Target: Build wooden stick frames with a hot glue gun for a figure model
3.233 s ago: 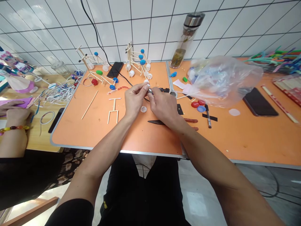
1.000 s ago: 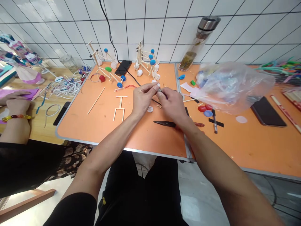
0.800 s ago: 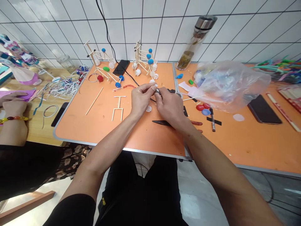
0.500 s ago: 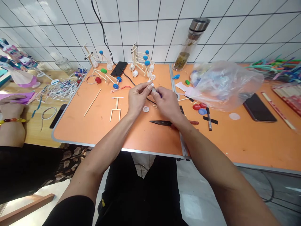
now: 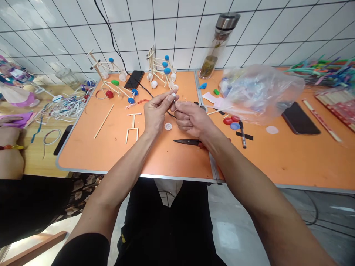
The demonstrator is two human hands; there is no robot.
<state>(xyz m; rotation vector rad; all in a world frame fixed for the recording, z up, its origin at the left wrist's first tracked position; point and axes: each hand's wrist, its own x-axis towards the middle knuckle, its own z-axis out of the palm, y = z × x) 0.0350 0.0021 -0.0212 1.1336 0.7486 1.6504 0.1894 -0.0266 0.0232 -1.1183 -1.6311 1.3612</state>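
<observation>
My left hand (image 5: 156, 112) pinches a small white piece (image 5: 173, 94) between thumb and forefinger; its exact kind is too small to tell. Close against it, my right hand (image 5: 192, 120) is closed, thumb on forefinger, and what it grips is mostly hidden. Below the hands lies a small round clear-white disc (image 5: 168, 126). Pliers (image 5: 187, 142) with dark jaws rest under my right wrist, handles partly covered. A flat frame of thin wooden sticks (image 5: 132, 129) lies left of my left hand, with a loose stick (image 5: 104, 121) farther left.
Two stick models with coloured balls (image 5: 115, 83) (image 5: 162, 68) stand at the back, near a phone (image 5: 134, 79). On the right are a glass bottle (image 5: 212, 55), a plastic bag (image 5: 260, 92), a pen (image 5: 242, 135) and another phone (image 5: 301, 119). Another person's hand (image 5: 9, 120) rests at far left.
My right hand has turned and its fingers are curled more visibly below the thumb. The small white piece stays in my left fingertips. The whole view has shifted slightly.
</observation>
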